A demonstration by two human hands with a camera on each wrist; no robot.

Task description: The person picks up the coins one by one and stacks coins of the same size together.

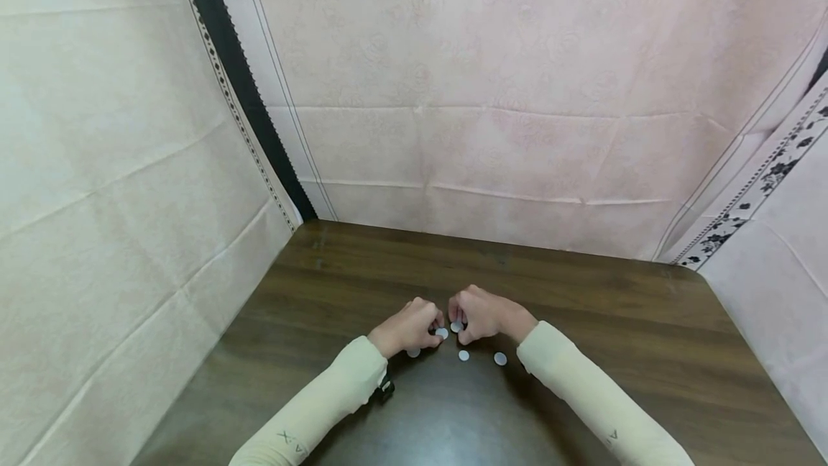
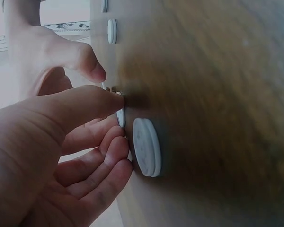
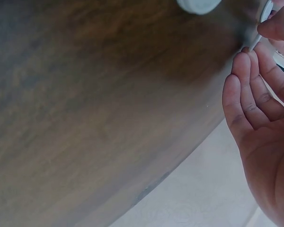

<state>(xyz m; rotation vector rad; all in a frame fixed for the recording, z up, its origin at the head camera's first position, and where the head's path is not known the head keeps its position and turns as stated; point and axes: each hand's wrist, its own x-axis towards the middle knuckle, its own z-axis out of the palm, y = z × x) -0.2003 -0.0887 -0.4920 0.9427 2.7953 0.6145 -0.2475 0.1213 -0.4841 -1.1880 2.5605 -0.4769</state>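
Small white round discs lie on the brown wooden table. My left hand [image 1: 410, 323] pinches one white disc [image 1: 442, 334] between thumb and fingers, low at the table surface; in the left wrist view the thumb partly covers this disc [image 2: 121, 116]. Just to the right, my right hand [image 1: 484, 315] holds another white disc [image 1: 456, 326] by its edges, and it shows tilted between thumb and forefinger as a thin disc [image 3: 265, 12] in the right wrist view. The two hands are close together but apart. Below the left hand a thick-edged disc [image 2: 146, 147] rests on the table, partly hidden from the head view.
Two more discs lie nearer me: a small one [image 1: 463, 355] and, right of it, a larger one [image 1: 500, 359]. The wooden table [image 1: 582, 394] has pale patterned cloth [image 1: 485, 92] hanging behind it and at both sides. A dark device [image 1: 386, 387] sits at the left wrist.
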